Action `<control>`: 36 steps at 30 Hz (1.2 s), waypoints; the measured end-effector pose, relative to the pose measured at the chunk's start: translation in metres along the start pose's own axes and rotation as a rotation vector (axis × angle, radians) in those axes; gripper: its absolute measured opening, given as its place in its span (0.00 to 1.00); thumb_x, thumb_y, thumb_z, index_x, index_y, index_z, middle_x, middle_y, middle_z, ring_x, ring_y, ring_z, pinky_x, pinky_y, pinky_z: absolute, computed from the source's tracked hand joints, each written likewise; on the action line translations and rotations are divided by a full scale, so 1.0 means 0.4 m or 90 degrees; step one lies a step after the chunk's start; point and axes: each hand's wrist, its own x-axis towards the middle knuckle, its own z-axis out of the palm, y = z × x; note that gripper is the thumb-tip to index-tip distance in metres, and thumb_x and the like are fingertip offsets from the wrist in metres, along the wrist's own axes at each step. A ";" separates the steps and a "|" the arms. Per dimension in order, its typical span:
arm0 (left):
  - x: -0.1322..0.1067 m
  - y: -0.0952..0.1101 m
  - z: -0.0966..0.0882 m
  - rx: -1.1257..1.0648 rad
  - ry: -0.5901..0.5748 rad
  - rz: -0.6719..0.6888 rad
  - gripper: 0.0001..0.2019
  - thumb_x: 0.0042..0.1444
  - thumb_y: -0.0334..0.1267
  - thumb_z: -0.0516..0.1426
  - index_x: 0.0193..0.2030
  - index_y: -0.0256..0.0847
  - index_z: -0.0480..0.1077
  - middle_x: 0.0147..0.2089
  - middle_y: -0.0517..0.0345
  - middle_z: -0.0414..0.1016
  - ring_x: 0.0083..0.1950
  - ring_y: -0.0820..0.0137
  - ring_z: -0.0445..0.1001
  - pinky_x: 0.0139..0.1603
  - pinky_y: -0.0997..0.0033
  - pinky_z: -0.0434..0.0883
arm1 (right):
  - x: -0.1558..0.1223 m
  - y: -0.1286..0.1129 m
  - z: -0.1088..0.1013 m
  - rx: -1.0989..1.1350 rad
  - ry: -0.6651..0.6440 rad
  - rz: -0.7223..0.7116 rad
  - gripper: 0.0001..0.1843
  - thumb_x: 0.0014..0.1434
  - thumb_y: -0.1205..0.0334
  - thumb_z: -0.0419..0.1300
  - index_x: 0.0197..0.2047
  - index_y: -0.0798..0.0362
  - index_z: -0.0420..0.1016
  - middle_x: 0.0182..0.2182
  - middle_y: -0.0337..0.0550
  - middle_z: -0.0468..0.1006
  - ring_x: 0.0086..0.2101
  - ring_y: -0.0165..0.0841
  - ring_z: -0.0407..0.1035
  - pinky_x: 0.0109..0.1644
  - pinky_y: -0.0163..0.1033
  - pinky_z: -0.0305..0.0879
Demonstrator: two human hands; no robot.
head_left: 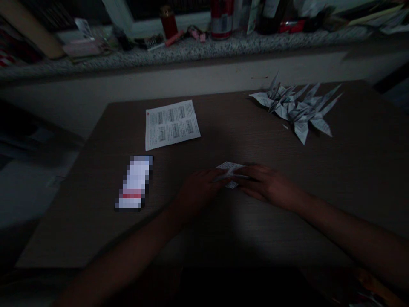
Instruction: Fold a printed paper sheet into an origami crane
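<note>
On the desk (351,170), the left hand (198,188) and right hand (266,186) are meeting fingertip to fingertip over a small folded paper (230,169) lying crosswise between them, pinching or pressing I cannot tell, paper cranes (297,110) sitting beyond, rightward.

Matt wood-grain table (319,187), printed paper sheet (171,124), speckled stone ledge (204,49).

Printed sheet (172,124): six blocks of fine print, too small to read
Folded paper (230,172): printed, illegible (light is dim)
Red can (221,19), far ledge: label unreadable
</note>
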 end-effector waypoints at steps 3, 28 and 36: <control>-0.001 0.001 -0.005 0.007 -0.017 0.001 0.20 0.71 0.34 0.56 0.68 0.51 0.69 0.67 0.53 0.73 0.61 0.57 0.77 0.60 0.53 0.75 | -0.003 -0.003 -0.005 -0.019 -0.016 -0.008 0.18 0.71 0.62 0.59 0.62 0.52 0.77 0.57 0.54 0.80 0.54 0.46 0.76 0.57 0.53 0.77; -0.051 -0.038 -0.082 0.046 -0.084 0.002 0.23 0.70 0.47 0.58 0.71 0.61 0.66 0.78 0.55 0.55 0.79 0.49 0.53 0.75 0.31 0.49 | -0.012 -0.011 -0.009 0.039 -0.035 0.059 0.19 0.70 0.63 0.59 0.63 0.50 0.77 0.59 0.53 0.79 0.58 0.45 0.74 0.61 0.53 0.75; -0.051 -0.042 -0.074 0.056 -0.099 -0.002 0.24 0.70 0.51 0.56 0.72 0.63 0.64 0.79 0.54 0.54 0.79 0.49 0.51 0.75 0.31 0.48 | -0.029 0.039 -0.030 0.165 -0.055 0.021 0.20 0.70 0.67 0.58 0.64 0.49 0.76 0.65 0.48 0.75 0.62 0.40 0.71 0.67 0.46 0.70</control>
